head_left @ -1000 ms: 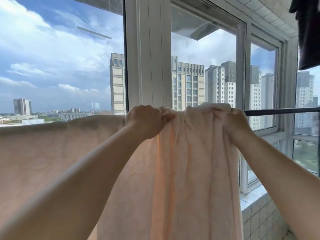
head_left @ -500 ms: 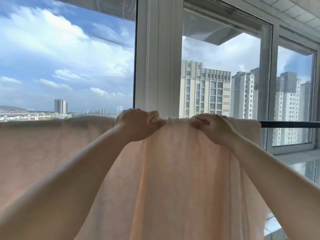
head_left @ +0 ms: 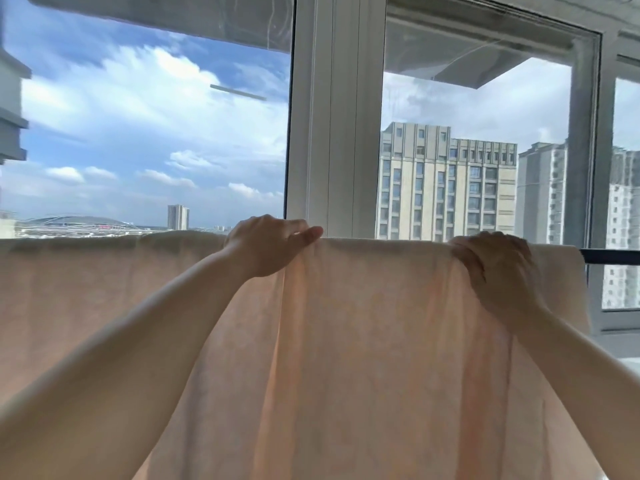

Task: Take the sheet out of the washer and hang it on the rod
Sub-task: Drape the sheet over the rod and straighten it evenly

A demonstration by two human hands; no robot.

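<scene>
Pale peach cloth fills the lower part of the view: the sheet (head_left: 363,341) is draped over the rod (head_left: 613,256), its fold running along the top edge from the far left almost to the right, where a short bare stretch of dark rod is left showing. Most of the cloth hangs flat, but between the arms several vertical pleats are gathered and the colour deepens where layers overlap.

The top edge is gripped at two places. The left hand (head_left: 266,245) is curled over the fold near the middle, thumb pressed forward against the cloth. The right hand (head_left: 495,268) is closed on a bunch of fabric near the sheet's right end, fingers wrapped over the rod line.

Behind the rod a white window frame (head_left: 332,116) is seen, and through the glass a tall building (head_left: 446,181) and cloudy sky.

The washer is not in view. The removal and the lifting over the rod are judged done; what appears left is the spreading of the bunched section toward the bare end, so that the sheet hangs in an even layer, and then the release of both hands.
</scene>
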